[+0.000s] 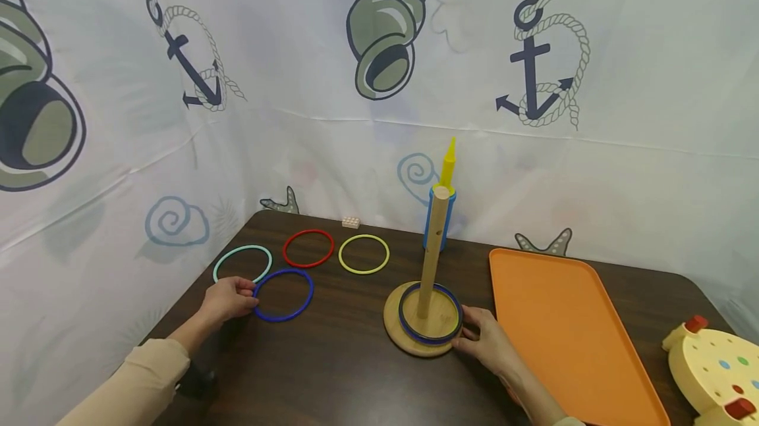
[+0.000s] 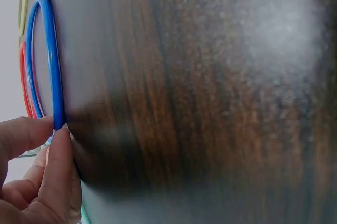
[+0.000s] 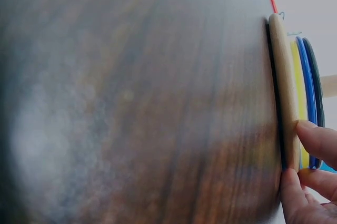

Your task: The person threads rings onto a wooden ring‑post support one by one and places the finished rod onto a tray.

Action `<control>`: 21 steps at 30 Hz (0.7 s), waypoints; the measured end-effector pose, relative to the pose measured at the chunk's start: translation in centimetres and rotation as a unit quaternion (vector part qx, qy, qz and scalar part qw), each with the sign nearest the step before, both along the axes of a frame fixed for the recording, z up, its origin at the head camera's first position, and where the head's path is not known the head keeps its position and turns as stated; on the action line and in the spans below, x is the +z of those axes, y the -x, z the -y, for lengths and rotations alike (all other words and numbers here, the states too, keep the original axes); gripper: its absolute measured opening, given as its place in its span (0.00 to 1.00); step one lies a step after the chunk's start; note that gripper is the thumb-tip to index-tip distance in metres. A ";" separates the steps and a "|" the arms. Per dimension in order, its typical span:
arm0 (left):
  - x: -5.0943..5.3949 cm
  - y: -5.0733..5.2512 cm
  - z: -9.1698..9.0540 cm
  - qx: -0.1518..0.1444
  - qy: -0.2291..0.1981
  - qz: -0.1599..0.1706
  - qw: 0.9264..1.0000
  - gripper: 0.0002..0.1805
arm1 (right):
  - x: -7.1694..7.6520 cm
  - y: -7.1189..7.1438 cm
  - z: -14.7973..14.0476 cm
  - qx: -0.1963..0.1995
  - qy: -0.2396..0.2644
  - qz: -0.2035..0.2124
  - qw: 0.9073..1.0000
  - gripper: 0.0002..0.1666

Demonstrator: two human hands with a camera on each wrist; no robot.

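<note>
With thumb and fingertips my left hand (image 1: 228, 299) pinches the near-left side of a blue ring (image 1: 311, 294) on the dark table. The left wrist view shows the same pinch on the blue ring (image 2: 52, 60). To the right, my right hand (image 1: 487, 340) holds the rim of a wooden peg stand (image 1: 435, 241). Its fingers lie at the round base (image 3: 284, 87), beside the stacked rings. Around the peg's foot lie a dark ring (image 3: 311, 66), a blue ring (image 3: 304, 60) and a yellow ring (image 3: 296, 71).
Behind the left hand lie a mint ring (image 1: 271, 260), a red ring (image 1: 333, 248) and a yellow ring (image 1: 388, 256). A blue-and-yellow object (image 1: 449, 169) stands behind the peg. An orange tray (image 1: 569, 334) and a cream toy (image 1: 714, 363) are at right. A small brick (image 1: 350, 222) sits at the back.
</note>
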State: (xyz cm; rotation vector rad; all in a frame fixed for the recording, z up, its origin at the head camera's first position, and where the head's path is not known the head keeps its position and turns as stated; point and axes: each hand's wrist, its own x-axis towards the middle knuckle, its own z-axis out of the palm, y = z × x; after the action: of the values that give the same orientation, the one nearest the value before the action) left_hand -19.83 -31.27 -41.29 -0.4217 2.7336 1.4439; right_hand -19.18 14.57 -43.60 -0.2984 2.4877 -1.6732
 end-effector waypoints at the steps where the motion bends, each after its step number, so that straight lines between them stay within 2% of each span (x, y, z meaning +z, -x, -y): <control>1: 0.1 0.0 0.0 0.000 0.001 0.000 1.000 0.19 | 0.0 0.0 0.0 0.001 0.000 -0.001 1.000 0.38; 6: 0.1 0.2 -0.1 -0.011 0.042 0.000 0.999 0.14 | 0.1 0.0 0.0 0.002 0.000 0.000 1.000 0.38; 10: 0.2 0.2 -0.1 -0.034 0.092 -0.003 0.995 0.11 | 0.0 0.0 0.1 -0.006 -0.001 0.008 1.000 0.37; 13: 0.4 0.1 -0.1 -0.053 0.112 -0.005 0.992 0.10 | 0.0 0.1 0.1 -0.003 -0.001 0.008 1.000 0.36; 17: 0.8 0.2 -0.3 -0.073 0.103 0.001 0.992 0.09 | 0.0 0.0 0.1 0.004 0.003 0.000 1.000 0.37; 21: 1.8 0.4 -1.0 -0.100 0.055 0.011 0.993 0.12 | 0.1 0.0 0.0 0.004 0.003 -0.007 1.000 0.37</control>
State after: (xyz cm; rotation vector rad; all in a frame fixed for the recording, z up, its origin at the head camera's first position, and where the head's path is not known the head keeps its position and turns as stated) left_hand -20.28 -30.26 -39.54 -0.1591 2.7524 1.2384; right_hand -19.17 14.57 -43.51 -0.3214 2.4882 -1.6810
